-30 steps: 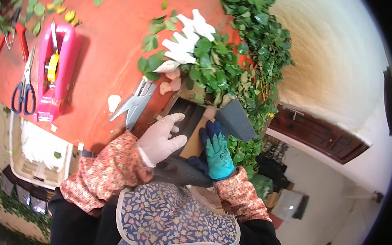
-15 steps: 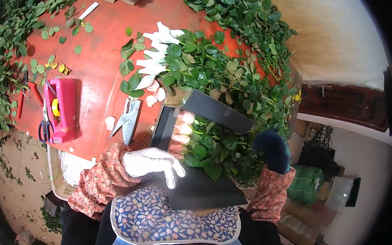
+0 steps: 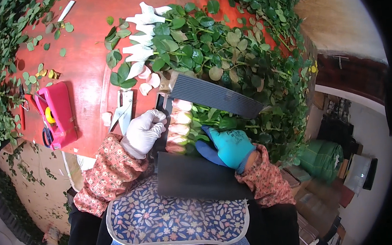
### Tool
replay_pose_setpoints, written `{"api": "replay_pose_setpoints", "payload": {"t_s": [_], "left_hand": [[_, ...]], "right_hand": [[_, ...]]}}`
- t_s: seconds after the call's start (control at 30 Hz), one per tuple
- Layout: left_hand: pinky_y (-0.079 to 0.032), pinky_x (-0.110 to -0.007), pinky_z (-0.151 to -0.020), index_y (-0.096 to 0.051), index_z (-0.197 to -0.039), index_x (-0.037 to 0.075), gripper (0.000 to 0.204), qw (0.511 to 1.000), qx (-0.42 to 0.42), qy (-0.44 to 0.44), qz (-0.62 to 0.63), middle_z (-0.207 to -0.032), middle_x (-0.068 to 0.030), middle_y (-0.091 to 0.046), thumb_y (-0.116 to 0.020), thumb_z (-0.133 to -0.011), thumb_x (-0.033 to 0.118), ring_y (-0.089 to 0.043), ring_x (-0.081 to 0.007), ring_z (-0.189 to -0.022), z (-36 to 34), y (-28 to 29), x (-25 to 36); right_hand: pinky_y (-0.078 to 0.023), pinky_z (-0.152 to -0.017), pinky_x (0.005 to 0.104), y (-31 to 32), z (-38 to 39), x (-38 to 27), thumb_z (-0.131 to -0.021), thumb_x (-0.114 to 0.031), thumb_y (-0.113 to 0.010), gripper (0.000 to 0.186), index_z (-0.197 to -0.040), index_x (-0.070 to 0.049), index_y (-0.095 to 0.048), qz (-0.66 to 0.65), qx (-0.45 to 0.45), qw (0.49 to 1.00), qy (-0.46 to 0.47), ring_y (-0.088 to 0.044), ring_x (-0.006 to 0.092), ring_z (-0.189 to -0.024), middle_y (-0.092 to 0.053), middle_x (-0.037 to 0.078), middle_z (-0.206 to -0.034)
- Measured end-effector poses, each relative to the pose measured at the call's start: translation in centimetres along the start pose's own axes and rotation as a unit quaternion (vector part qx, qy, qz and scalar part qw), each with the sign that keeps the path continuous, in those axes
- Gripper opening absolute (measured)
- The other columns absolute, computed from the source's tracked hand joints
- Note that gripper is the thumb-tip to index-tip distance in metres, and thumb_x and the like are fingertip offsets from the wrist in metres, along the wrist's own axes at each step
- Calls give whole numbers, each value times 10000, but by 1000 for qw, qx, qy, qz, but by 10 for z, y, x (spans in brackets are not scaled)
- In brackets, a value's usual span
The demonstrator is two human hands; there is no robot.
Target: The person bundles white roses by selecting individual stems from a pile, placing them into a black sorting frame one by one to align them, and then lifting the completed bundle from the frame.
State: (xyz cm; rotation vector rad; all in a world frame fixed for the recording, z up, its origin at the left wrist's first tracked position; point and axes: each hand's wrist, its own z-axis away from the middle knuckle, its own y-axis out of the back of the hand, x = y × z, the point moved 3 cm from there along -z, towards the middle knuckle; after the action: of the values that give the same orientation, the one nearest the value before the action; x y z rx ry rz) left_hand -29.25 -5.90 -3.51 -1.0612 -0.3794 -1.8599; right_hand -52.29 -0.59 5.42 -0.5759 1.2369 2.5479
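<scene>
My left hand, in a white glove, is at the left end of a black tray with flaps. Its fingers are curled closed against the tray's edge, and anything inside them is hidden. Pale pink roses lie in a row in the tray, heads toward my left hand. My right hand, in a blue-teal glove, rests over their green stems and leaves with thumb and fingers apart. A ribbed black flap lies beyond the roses. A smooth black flap extends toward my apron.
Beyond the tray, several white-wrapped flower heads lie with leafy stems. Metal shears and pink petals are left of the tray. A pink tape dispenser and red-handled pliers stand farther left on the red table.
My right hand has swung in from the right edge onto the rose stems. My left hand has moved up to the tray's left edge, its fingers curling. The view has shifted slightly.
</scene>
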Motion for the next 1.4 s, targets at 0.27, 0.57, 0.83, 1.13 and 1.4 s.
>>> {"api": "replay_pose_setpoints", "payload": {"t_s": [0.27, 0.57, 0.83, 1.13, 1.4], "left_hand": [[-517, -258, -772, -606, -1100, -20, 203, 995, 39, -67, -58, -1037, -102, -654, -564, -901, -10, -639, -141, -870, 3, -8, -7], [-502, -236, -769, -586, -1168, -39, 249, 996, 35, -40, -71, -1070, -87, -643, -500, -935, -30, -608, -113, -850, 5, -10, -4], [-490, -229, -734, -604, -1159, -46, 239, 990, 64, 26, 124, -994, -77, -683, -525, -935, -18, -560, -85, -786, 5, -10, 4], [-491, -268, -824, -530, -1238, -1, 293, 997, 30, 27, 60, -1118, -91, -646, -480, -950, 24, -616, -135, -921, 1, -5, -3], [-493, -230, -741, -563, -1115, 16, 286, 996, 42, -30, -73, -974, -48, -610, -575, -842, -67, -594, -107, -811, 19, -2, -5]], "right_hand": [[-529, -720, 434, -9, -10, 0, -883, -455, -600, 602, -1186, 64, -571, -28, -30, 999, 20, -657, 372, -773, -674, 218, -881], [-531, -731, 440, -16, -13, 5, -877, -440, -608, 491, -1025, 28, -599, -99, -22, 995, 19, -654, 379, -795, -667, 216, -908], [-533, -737, 440, -24, -16, 8, -879, -458, -599, 534, -1068, 40, -568, -84, -2, 995, 51, -660, 379, -795, -666, 231, -886], [-533, -737, 439, -23, -18, 3, -881, -440, -593, 534, -1090, 50, -556, -86, -73, 993, -21, -664, 369, -793, -667, 227, -863], [-522, -627, 436, -14, -8, -6, -871, -351, -640, 416, -1100, -7, -596, -25, 48, 998, 14, -656, 333, -684, -672, 156, -783]]}}
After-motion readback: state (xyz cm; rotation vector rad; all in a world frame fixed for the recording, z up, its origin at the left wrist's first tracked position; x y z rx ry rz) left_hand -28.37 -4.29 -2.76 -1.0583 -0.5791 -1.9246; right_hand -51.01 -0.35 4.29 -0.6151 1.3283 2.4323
